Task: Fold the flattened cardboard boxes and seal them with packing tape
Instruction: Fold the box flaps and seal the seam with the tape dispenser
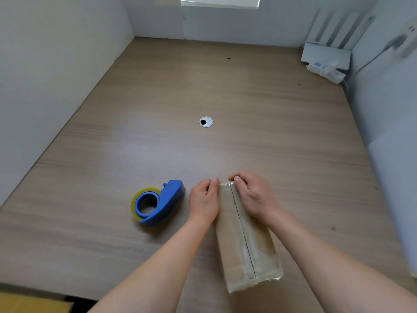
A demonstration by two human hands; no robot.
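Note:
A long, narrow cardboard box (246, 245) lies on the wooden desk (203, 86), running from the near edge away from me. Clear tape covers its top seam and both ends. My left hand (203, 201) holds the far left corner of the box, thumb pressed on the taped end. My right hand (252, 195) grips the far right corner, fingers curled over the same end. A blue tape dispenser (158, 203) with a roll of clear tape lies on the desk just left of my left hand, not touched.
A round cable grommet (206, 122) sits in the middle of the desk. White devices and a cable (325, 64) stand at the far right corner. White partition walls close in the desk on the left, back and right. Yellowish cardboard (33, 303) shows at the bottom left.

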